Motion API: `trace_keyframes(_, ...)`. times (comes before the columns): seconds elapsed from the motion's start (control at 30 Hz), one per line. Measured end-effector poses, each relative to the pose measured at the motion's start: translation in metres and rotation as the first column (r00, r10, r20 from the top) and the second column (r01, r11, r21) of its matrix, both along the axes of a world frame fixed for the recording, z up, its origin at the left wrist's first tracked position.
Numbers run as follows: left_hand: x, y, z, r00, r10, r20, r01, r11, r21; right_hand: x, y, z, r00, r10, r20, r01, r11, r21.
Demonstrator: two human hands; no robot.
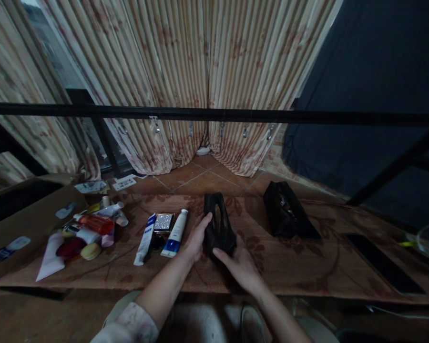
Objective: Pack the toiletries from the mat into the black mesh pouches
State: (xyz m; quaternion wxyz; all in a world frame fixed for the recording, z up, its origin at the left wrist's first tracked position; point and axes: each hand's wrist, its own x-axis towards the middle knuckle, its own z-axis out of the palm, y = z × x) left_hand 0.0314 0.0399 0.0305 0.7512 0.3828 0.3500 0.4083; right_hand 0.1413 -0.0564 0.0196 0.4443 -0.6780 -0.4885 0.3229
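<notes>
A small black pouch (219,236) with an opening along its top stands on the cloth-covered table, between my two hands. My left hand (198,237) grips its left side, the thumb at the rim. My right hand (239,263) holds the near right corner, its thumb across the front. What lies inside the pouch is too dark to make out. Just left are a white-and-blue tube (175,233), a glittery square compact (163,222) and a second white tube with blue print (145,239). Between the tubes sits a small dark round item (158,243).
At the left, a heap of cosmetics includes a pink tube (50,257) and a cream-coloured round item (90,251), beside a cardboard box (35,216). Another black pouch (289,212), open with items inside, and a dark flat phone-like slab (384,263) are to the right. A black bar (214,115) crosses beyond.
</notes>
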Motion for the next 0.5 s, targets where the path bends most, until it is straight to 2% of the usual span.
trace_keyframes(0.1,-0.011,0.000,0.004,0.991,-0.109,-0.078,0.103,0.991,-0.082,0.003,-0.002,-0.004,0.998,0.069,0.001,-0.069,0.997,-0.045)
trace_keyframes(0.17,-0.024,-0.001,0.008,0.949,-0.259,-0.182,0.234,0.961,-0.149,0.004,-0.003,-0.006,0.993,0.119,0.018,-0.117,0.992,-0.053)
trace_keyframes(0.27,-0.046,-0.003,0.012,0.802,-0.469,-0.369,0.420,0.883,-0.209,0.006,-0.005,-0.007,0.989,0.137,0.057,-0.131,0.986,-0.108)
trace_keyframes(0.33,-0.056,-0.007,0.010,0.721,-0.534,-0.442,0.521,0.838,-0.164,0.007,-0.005,-0.006,0.986,0.128,0.103,-0.114,0.984,-0.137)
trace_keyframes(0.43,-0.056,-0.014,0.001,0.680,-0.543,-0.493,0.611,0.791,-0.028,0.007,-0.005,-0.004,0.977,0.120,0.174,-0.097,0.986,-0.137)
trace_keyframes(0.5,-0.048,-0.020,-0.007,0.718,-0.416,-0.558,0.553,0.827,0.095,0.005,-0.004,-0.005,0.972,0.098,0.212,-0.070,0.988,-0.136)
